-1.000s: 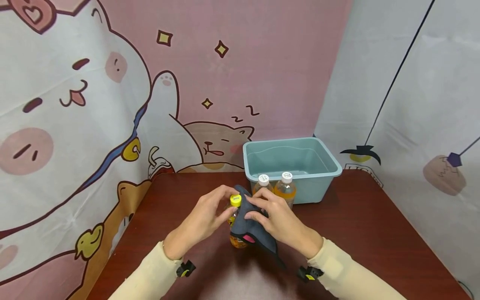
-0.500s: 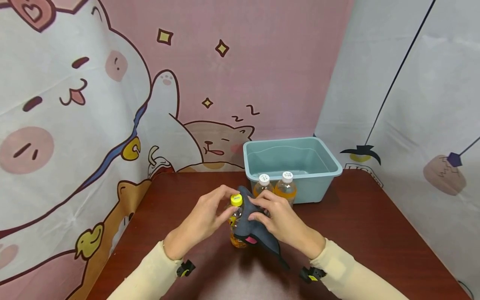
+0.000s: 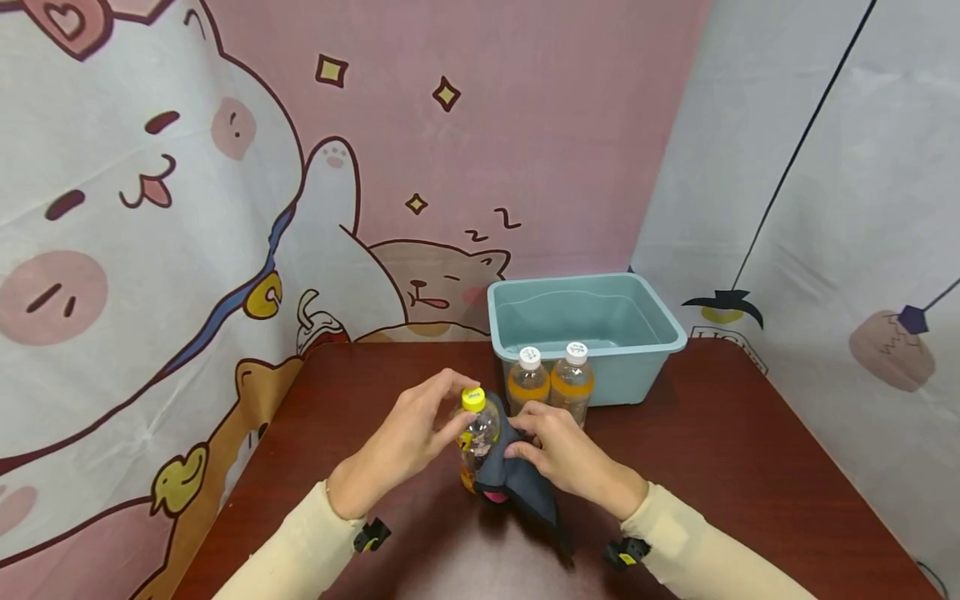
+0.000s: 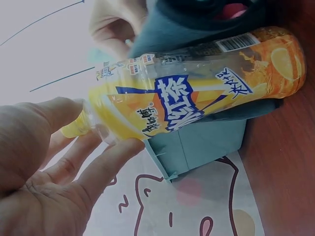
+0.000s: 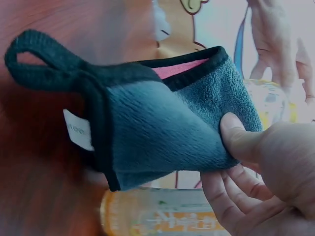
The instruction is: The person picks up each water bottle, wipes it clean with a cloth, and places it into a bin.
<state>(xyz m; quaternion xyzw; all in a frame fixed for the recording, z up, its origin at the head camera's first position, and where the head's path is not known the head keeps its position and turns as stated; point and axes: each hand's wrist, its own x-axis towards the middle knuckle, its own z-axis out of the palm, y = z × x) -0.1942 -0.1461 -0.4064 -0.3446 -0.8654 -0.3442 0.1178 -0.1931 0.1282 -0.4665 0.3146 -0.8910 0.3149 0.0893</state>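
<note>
Brown table [image 3: 712,467] with a cartoon cat backdrop [image 3: 187,208] behind it. Teal bin [image 3: 678,340] at the back of the table, nothing seen inside. Two white-capped bottles [image 3: 551,385] of orange drink stand touching each other, just in front of the bin, not held.

Yellow-capped bottle [image 3: 474,433] stands at table centre, near the pair but apart. Left hand [image 3: 405,442] grips its neck just under the cap, fingers curled round it; the left wrist view shows the fingertips on the shoulder of the bottle [image 4: 197,98]. Right hand [image 3: 562,454] pinches a dark grey cloth [image 3: 510,479] between thumb and fingers and presses it on the bottle's right side; the right wrist view shows the cloth [image 5: 162,132] has a pink inner face and a hanging loop.

Progress, as a guess: wiping looks mid-way. The cloth covers the lower right of the label, the upper part and left side are bare. The other two bottles look untouched.

Obstacles: the pair of bottles close behind the right hand could get knocked.
</note>
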